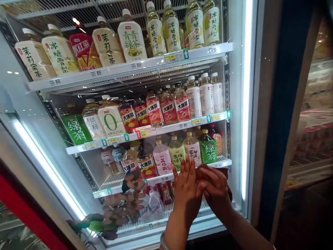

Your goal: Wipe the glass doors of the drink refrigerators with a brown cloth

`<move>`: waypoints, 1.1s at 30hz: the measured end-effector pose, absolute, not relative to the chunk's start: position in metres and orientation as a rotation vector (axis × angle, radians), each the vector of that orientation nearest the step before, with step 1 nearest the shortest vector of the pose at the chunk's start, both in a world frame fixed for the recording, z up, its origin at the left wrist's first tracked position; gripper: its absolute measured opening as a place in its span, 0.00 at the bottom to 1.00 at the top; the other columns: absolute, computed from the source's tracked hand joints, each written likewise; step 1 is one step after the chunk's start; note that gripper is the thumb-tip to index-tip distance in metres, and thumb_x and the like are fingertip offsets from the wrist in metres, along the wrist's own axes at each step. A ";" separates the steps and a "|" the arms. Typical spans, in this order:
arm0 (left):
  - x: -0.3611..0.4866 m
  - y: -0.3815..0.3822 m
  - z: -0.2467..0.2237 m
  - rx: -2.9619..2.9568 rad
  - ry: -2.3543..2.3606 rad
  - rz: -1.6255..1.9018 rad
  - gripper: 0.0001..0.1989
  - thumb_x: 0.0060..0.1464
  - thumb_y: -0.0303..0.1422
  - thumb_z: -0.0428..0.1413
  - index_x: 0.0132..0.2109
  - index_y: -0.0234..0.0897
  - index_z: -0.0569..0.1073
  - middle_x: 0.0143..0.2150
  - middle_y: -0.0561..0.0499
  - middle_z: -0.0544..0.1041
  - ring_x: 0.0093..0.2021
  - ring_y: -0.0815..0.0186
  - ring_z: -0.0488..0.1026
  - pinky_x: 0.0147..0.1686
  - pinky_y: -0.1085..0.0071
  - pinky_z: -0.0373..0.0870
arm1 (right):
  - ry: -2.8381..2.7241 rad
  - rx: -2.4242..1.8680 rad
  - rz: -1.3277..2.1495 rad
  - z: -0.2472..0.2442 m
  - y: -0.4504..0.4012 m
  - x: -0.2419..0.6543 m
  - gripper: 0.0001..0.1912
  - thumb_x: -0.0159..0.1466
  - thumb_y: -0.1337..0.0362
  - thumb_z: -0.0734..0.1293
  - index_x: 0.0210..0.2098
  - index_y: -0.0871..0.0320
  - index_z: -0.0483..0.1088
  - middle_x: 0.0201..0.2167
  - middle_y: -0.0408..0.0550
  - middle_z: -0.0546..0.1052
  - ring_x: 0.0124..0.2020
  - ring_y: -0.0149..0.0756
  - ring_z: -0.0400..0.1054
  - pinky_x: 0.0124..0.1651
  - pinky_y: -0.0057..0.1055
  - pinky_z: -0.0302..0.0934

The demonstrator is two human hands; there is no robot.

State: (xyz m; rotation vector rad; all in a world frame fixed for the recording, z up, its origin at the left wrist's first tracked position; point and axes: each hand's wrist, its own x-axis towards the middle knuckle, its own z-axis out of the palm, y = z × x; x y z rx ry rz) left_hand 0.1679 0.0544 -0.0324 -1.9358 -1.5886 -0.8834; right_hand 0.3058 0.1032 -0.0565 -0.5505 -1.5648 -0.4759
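Observation:
My left hand (185,189) is raised in front of a lit drinks cooler, its fingers stretched upward and its palm turned away from me. A bracelet (163,241) circles the left wrist. Close against its thumb side is my right hand (215,185), with fingers curled together; whatever they pinch, if anything, is hidden. Behind the left fingertips stand a yellow-green bottle (177,149) and a pale peach-labelled bottle (191,147). A green-labelled tea bottle (208,147) shows just above my right hand. Both hands look apart from the bottles.
Shelves (166,130) hold rows of bottled teas, with price tags along their edges. Pinkish flowers and leaves (114,208) overlap the cooler's lower left. Bright light strips (247,104) run up its sides. A red edge (20,208) crosses the lower left; another display (316,104) is at right.

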 end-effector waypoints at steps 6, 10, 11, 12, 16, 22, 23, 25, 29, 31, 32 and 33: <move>0.148 0.058 0.051 -1.815 -1.343 -1.074 0.36 0.74 0.46 0.40 0.80 0.40 0.36 0.80 0.40 0.49 0.81 0.56 0.39 0.77 0.43 0.27 | -1.436 -0.513 -0.385 0.087 0.130 0.294 0.11 0.65 0.68 0.70 0.44 0.46 0.79 0.58 0.45 0.75 0.63 0.45 0.67 0.68 0.52 0.60; 0.138 0.051 0.046 -1.783 -1.360 -1.070 0.34 0.75 0.43 0.39 0.80 0.40 0.37 0.80 0.42 0.51 0.81 0.59 0.41 0.78 0.48 0.31 | -1.458 -0.478 -0.448 0.083 0.123 0.285 0.15 0.65 0.69 0.70 0.49 0.48 0.78 0.60 0.48 0.73 0.66 0.49 0.64 0.70 0.56 0.60; 0.136 0.049 0.035 -1.783 -1.392 -1.050 0.34 0.75 0.42 0.40 0.80 0.41 0.37 0.80 0.42 0.50 0.81 0.58 0.41 0.78 0.47 0.32 | -1.502 -0.474 -0.486 0.061 0.118 0.283 0.16 0.64 0.70 0.71 0.50 0.48 0.77 0.60 0.49 0.73 0.68 0.51 0.63 0.71 0.58 0.60; 0.135 0.047 0.021 -1.782 -1.425 -1.029 0.34 0.74 0.40 0.41 0.80 0.41 0.37 0.80 0.42 0.50 0.81 0.56 0.42 0.78 0.46 0.32 | -1.541 -0.482 -0.528 0.034 0.114 0.282 0.18 0.64 0.69 0.71 0.52 0.46 0.77 0.59 0.49 0.74 0.68 0.53 0.63 0.71 0.59 0.60; 0.124 0.041 -0.022 -1.757 -1.512 -0.986 0.37 0.72 0.39 0.45 0.80 0.42 0.38 0.79 0.43 0.53 0.80 0.55 0.46 0.78 0.45 0.37 | -1.603 -0.448 -0.605 -0.064 0.109 0.289 0.19 0.62 0.71 0.73 0.49 0.45 0.77 0.53 0.46 0.77 0.63 0.50 0.69 0.70 0.55 0.64; 0.109 0.033 -0.029 -1.655 -1.550 -1.059 0.35 0.73 0.40 0.44 0.79 0.41 0.40 0.79 0.41 0.51 0.80 0.54 0.47 0.78 0.46 0.40 | -1.453 -0.564 -0.409 -0.020 0.129 0.297 0.15 0.63 0.70 0.73 0.47 0.47 0.79 0.64 0.50 0.69 0.68 0.56 0.63 0.70 0.63 0.59; 0.108 0.033 -0.029 -1.651 -1.564 -1.056 0.35 0.73 0.41 0.44 0.79 0.41 0.40 0.79 0.41 0.51 0.80 0.54 0.47 0.78 0.46 0.39 | -1.394 -0.590 -0.378 -0.001 0.129 0.290 0.16 0.63 0.70 0.72 0.48 0.47 0.79 0.64 0.51 0.68 0.69 0.57 0.63 0.70 0.63 0.58; 0.108 0.032 -0.029 -1.655 -1.569 -1.049 0.35 0.73 0.43 0.44 0.79 0.42 0.40 0.79 0.41 0.52 0.80 0.53 0.48 0.78 0.45 0.38 | -1.348 -0.593 -0.376 0.024 0.123 0.272 0.17 0.63 0.70 0.72 0.50 0.47 0.79 0.65 0.52 0.68 0.68 0.56 0.63 0.70 0.61 0.58; 0.109 0.029 -0.029 -1.708 -1.558 -1.059 0.35 0.74 0.47 0.36 0.79 0.39 0.36 0.79 0.39 0.51 0.80 0.55 0.47 0.78 0.46 0.38 | -1.589 -0.423 -0.477 -0.010 0.101 0.245 0.19 0.63 0.69 0.72 0.52 0.44 0.77 0.61 0.47 0.73 0.67 0.52 0.65 0.69 0.58 0.62; 0.109 0.026 -0.028 -1.743 -1.568 -1.064 0.36 0.74 0.48 0.34 0.79 0.37 0.35 0.80 0.38 0.49 0.80 0.55 0.46 0.78 0.47 0.40 | -1.693 -0.351 -0.499 -0.052 0.097 0.250 0.20 0.62 0.70 0.72 0.50 0.43 0.77 0.58 0.44 0.77 0.65 0.49 0.68 0.68 0.55 0.65; 0.110 0.024 -0.027 -1.759 -1.574 -1.063 0.37 0.74 0.49 0.33 0.79 0.36 0.35 0.80 0.38 0.49 0.80 0.54 0.45 0.78 0.47 0.40 | -1.724 -0.345 -0.495 -0.069 0.097 0.257 0.19 0.62 0.71 0.73 0.49 0.42 0.77 0.57 0.44 0.77 0.63 0.49 0.70 0.67 0.55 0.66; 0.111 0.022 -0.026 -1.774 -1.577 -1.058 0.37 0.74 0.49 0.34 0.79 0.36 0.35 0.80 0.38 0.48 0.81 0.54 0.43 0.78 0.46 0.39 | -1.728 -0.361 -0.476 -0.079 0.099 0.264 0.19 0.61 0.71 0.73 0.48 0.43 0.78 0.57 0.44 0.77 0.62 0.49 0.71 0.65 0.55 0.67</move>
